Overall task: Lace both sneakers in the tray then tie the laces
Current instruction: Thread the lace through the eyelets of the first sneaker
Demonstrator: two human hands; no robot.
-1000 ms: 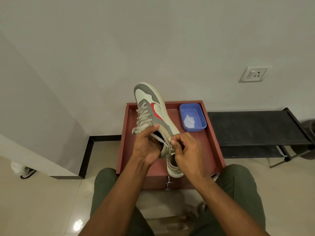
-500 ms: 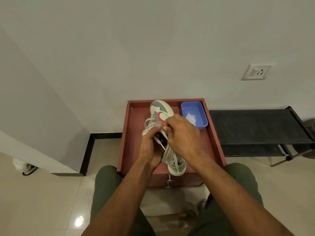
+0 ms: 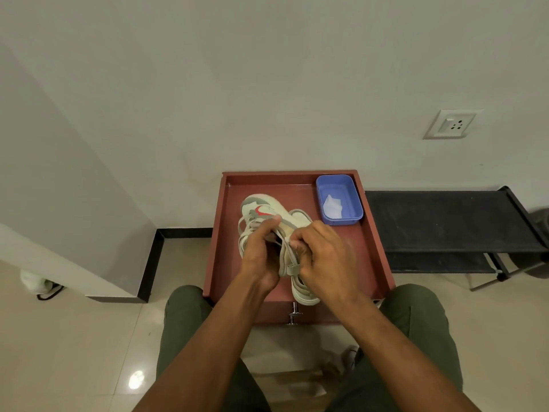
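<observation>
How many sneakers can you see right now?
2. One sneaker is held up by both hands over the tray; the other sneaker lies below it at the tray's near edge, partly hidden.

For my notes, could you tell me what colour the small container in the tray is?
Blue container, clearest in the head view.

Two sneakers (image 3: 269, 211) (image 3: 303, 292), two hands (image 3: 261, 257) (image 3: 323, 257), one tray (image 3: 374, 248), one blue tub (image 3: 338, 199), one wall socket (image 3: 451, 124).
</observation>
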